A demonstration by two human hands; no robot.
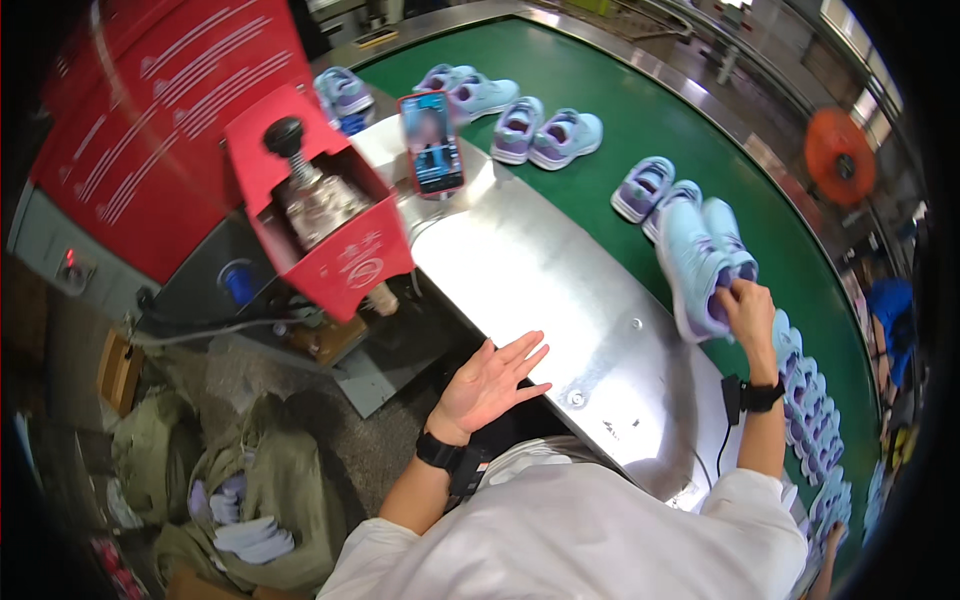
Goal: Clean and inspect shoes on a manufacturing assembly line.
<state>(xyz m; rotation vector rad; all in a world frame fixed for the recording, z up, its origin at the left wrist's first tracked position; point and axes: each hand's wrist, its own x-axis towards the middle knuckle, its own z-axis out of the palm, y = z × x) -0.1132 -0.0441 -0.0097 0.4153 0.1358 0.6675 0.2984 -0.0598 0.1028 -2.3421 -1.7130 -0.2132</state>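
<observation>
My right hand (747, 310) is closed on the collars of a pair of light blue sneakers (688, 262) with white soles and purple linings. The two shoes hang side by side, toes pointing away from me, over the green conveyor belt's near edge. Another pair of the same sneakers (645, 188) rests just beyond, partly covered by the held shoes. My left hand (490, 385) is open and holds nothing. Its palm is turned up and its fingers are spread beside the edge of the metal worktable (545, 290). A black band circles each wrist.
A red machine (320, 215) with a black knob stands left. A phone (433, 143) leans upright on the table's far end. More sneakers (566, 138) line the green belt (600, 90). Olive sacks (275, 470) with insoles sit on the floor. Another person's hand (835, 538) shows lower right.
</observation>
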